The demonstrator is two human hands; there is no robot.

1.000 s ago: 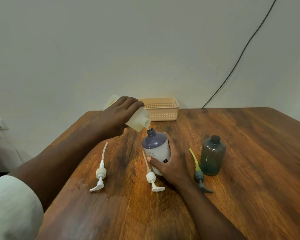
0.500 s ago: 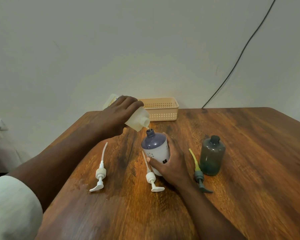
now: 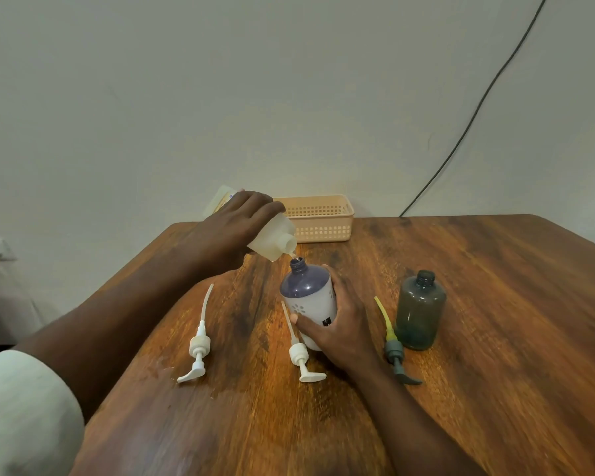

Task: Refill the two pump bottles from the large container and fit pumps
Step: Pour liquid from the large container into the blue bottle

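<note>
At the lower left edge of the frame a pale sleeve (image 3: 21, 413) is cut off. Just right of it, on the wooden surface (image 3: 495, 338), lies a white pump (image 3: 197, 348), its tube running up-frame and its nozzle toward the lower left. Above, left of centre, the left hand (image 3: 234, 231) is wrapped around the large container (image 3: 272, 240), hiding most of it — only the tilted neck and a corner of its base show. The container's long axis slants down to the right, and its open mouth sits just above the neck of the purple-and-white bottle (image 3: 308, 300). A pale liquid fills its lowered shoulder; any stream is too small to make out. The right hand (image 3: 340, 324) grips that bottle's side and covers its lower half, with the bottle leaning slightly left. A second white pump (image 3: 301, 352) lies just in front. Behind stands a peach basket (image 3: 318, 218), contents unseen. Further right lies a grey pump (image 3: 394, 348) with a yellow tube — then an upright, uncapped grey bottle (image 3: 420, 312), its fill level unclear.
</note>
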